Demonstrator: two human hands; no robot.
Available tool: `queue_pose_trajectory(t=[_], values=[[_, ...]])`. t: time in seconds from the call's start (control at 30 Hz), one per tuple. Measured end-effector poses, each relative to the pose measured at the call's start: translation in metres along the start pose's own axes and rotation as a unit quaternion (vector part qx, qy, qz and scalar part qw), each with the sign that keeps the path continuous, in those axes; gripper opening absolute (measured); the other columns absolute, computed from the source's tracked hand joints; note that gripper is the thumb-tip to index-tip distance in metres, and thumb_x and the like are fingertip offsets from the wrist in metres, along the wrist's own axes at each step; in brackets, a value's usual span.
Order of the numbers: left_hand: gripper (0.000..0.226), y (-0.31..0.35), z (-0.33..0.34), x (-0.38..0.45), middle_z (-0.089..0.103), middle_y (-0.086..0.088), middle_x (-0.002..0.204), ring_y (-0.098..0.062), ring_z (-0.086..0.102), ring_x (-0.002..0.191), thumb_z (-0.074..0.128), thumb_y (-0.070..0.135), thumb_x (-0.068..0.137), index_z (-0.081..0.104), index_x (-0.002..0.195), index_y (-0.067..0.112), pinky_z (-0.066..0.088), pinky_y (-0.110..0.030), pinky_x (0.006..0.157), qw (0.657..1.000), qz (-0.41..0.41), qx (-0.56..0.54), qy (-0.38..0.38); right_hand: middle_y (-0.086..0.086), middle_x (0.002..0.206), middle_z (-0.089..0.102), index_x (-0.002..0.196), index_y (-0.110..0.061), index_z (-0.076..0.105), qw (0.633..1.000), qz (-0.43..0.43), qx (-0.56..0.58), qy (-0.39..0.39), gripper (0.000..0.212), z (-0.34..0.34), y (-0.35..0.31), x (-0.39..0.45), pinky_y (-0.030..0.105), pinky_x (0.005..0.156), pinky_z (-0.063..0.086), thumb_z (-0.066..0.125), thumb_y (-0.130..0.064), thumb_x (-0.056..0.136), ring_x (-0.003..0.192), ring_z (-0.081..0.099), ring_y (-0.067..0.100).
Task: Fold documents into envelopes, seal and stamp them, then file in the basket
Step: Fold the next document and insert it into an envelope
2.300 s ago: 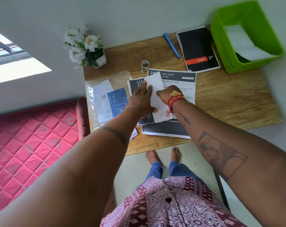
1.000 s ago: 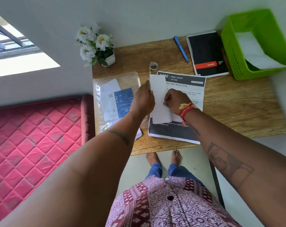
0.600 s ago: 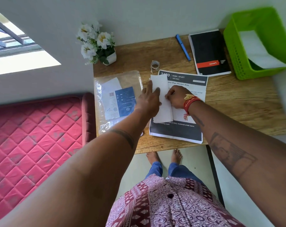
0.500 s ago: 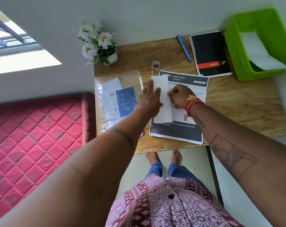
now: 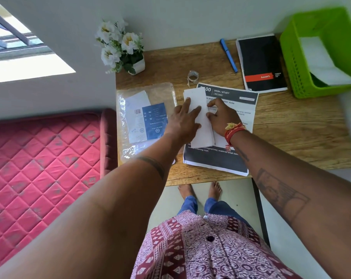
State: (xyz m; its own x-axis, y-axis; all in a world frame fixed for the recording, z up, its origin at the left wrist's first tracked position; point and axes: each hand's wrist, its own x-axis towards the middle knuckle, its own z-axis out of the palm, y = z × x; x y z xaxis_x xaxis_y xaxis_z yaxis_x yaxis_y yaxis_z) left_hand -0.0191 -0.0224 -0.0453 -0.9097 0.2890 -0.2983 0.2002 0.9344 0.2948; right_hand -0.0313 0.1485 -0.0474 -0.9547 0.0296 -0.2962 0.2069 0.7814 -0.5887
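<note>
Left hand [image 5: 183, 122] now flat on the folded white paper [image 5: 200, 117], fingers straight and spread, where a second ago curled at its left edge, lifting it. Right hand [image 5: 222, 117] opened from a fist, fingers now reaching onto the paper's right edge. Paper down flat on the printed sheet [image 5: 231, 158]; second dark sheet at its left, seen earliest, gone from sight.

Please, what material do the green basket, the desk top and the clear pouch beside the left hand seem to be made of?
Green basket: likely moulded plastic, matte, with a perforated grid wall. Desk top: wood or wood-look laminate; grain lines and a dark crack show. Clear pouch: thin glossy plastic film, since it wrinkles and shines and the printed cards inside show through.
</note>
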Motion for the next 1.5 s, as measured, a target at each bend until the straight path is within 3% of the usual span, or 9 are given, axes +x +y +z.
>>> queue_pose_trajectory(t=[0.23,0.43,0.57,0.63,0.8,1.03,1.17,1.4,1.5], values=[[0.078,0.007,-0.001,0.009,0.006,-0.015,0.17,-0.042,0.021,0.149,0.063,0.041,0.1,0.019,0.163,0.033,0.034,-0.055,0.115,0.997,0.01,0.07,-0.023,0.011,0.109,0.07,0.11,-0.028,0.054,0.998,-0.02,-0.05,-0.04,0.016,-0.015,-0.01,0.016,0.027,0.074,0.039,0.063,-0.028,0.096,0.08,0.058,0.024],[0.084,0.009,0.002,0.014,-0.001,-0.014,0.171,-0.042,0.012,0.152,0.063,0.044,0.098,0.011,0.164,0.033,0.033,-0.057,0.115,0.995,-0.003,0.088,-0.038,0.001,0.1,0.061,0.104,-0.021,0.051,0.99,0.005,-0.104,-0.1,0.04,-0.031,-0.019,0.036,0.03,0.075,0.037,0.082,-0.034,0.082,0.088,0.055,0.024],[0.087,0.008,0.003,0.014,-0.004,-0.012,0.171,-0.043,0.01,0.152,0.065,0.042,0.097,0.01,0.164,0.034,0.032,-0.059,0.116,0.996,-0.007,0.083,-0.04,0.006,0.102,0.069,0.103,-0.015,0.065,0.993,0.05,-0.075,-0.074,0.034,-0.029,-0.022,0.045,0.033,0.079,0.045,0.08,-0.038,0.084,0.094,0.062,0.027],[0.088,0.008,0.002,0.014,-0.003,-0.011,0.171,-0.042,0.011,0.152,0.067,0.042,0.096,0.011,0.164,0.033,0.032,-0.058,0.116,0.996,-0.01,0.075,-0.042,0.012,0.107,0.072,0.109,-0.008,0.069,0.992,0.071,-0.085,-0.061,0.041,-0.026,-0.027,0.051,0.035,0.083,0.049,0.076,-0.042,0.087,0.1,0.066,0.032],[0.086,0.007,0.0,0.012,-0.002,-0.01,0.172,-0.04,0.012,0.153,0.065,0.043,0.098,0.011,0.164,0.032,0.03,-0.058,0.118,0.996,-0.01,0.073,-0.041,0.016,0.117,0.071,0.116,-0.007,0.067,0.987,0.136,-0.086,-0.024,0.057,-0.022,-0.035,0.063,0.033,0.077,0.042,0.071,-0.055,0.087,0.105,0.066,0.037],[0.087,0.007,-0.002,0.011,-0.004,-0.009,0.173,-0.04,0.01,0.154,0.065,0.041,0.098,0.01,0.165,0.033,0.027,-0.059,0.119,0.997,-0.011,0.056,-0.047,0.015,0.106,0.071,0.099,-0.01,0.069,0.984,0.168,-0.068,-0.002,0.056,-0.026,-0.043,0.075,0.036,0.073,0.04,0.065,-0.065,0.086,0.091,0.061,0.036],[0.087,0.005,0.002,0.012,-0.004,-0.008,0.174,-0.039,0.01,0.155,0.064,0.043,0.098,0.01,0.165,0.034,0.026,-0.059,0.12,0.997,-0.011,0.056,-0.046,0.015,0.104,0.071,0.091,-0.013,0.065,0.984,0.159,-0.081,0.011,0.055,-0.027,-0.044,0.077,0.036,0.074,0.041,0.058,-0.067,0.088,0.093,0.063,0.036],[0.088,0.004,0.001,0.012,-0.007,-0.009,0.173,-0.039,0.008,0.154,0.061,0.045,0.1,0.003,0.165,0.034,0.026,-0.058,0.119,0.997,-0.005,0.058,-0.052,0.015,0.109,0.072,0.109,-0.01,0.067,0.989,0.088,-0.118,-0.016,0.055,-0.019,-0.03,0.055,0.034,0.075,0.042,0.068,-0.061,0.086,0.099,0.067,0.037],[0.087,0.005,0.0,0.011,-0.007,-0.009,0.173,-0.039,0.009,0.154,0.061,0.044,0.1,0.005,0.165,0.032,0.027,-0.058,0.119,0.997,-0.006,0.059,-0.053,0.015,0.114,0.071,0.115,-0.01,0.064,0.989,0.065,-0.129,-0.021,0.057,-0.02,-0.026,0.044,0.039,0.084,0.049,0.07,-0.059,0.085,0.105,0.066,0.039]])
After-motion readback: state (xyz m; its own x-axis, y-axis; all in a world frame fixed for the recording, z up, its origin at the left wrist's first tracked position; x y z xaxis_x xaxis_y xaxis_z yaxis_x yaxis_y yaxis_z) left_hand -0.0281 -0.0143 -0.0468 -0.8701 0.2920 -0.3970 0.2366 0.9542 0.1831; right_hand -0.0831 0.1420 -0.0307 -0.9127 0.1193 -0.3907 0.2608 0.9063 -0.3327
